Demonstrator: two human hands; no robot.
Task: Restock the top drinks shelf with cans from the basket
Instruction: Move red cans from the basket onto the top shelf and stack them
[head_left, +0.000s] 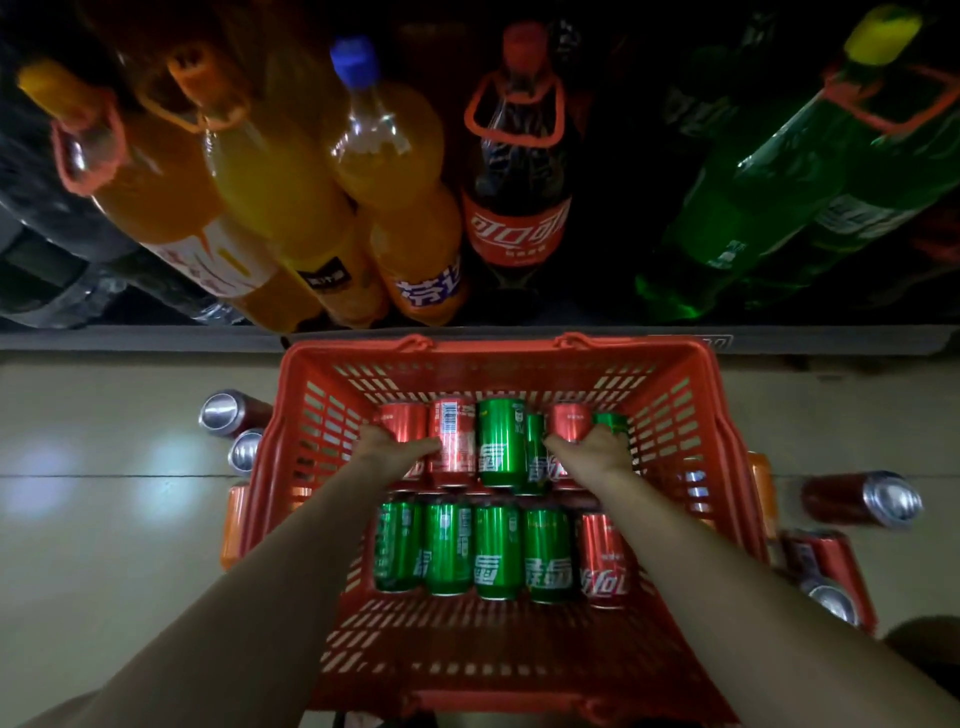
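A red plastic basket (322, 415) stands on the floor below me, holding two rows of lying red and green cans. In the far row, my left hand (389, 449) grips a red can (402, 421) at the left end. My right hand (597, 449) grips another red can (569, 421) near the right end, with a green can (613, 421) just beyond it. Between my hands lie a red can (452, 431) and a green can (498, 441). The near row (498, 551) holds several green cans and one red one. The top drinks shelf is out of view.
A low shelf (156, 340) ahead carries large bottles: orange soda (291, 208), cola (519, 171), green soda (779, 182). Loose cans lie on the tiled floor left of the basket (228, 413) and right of it (862, 501), with more tight against both sides.
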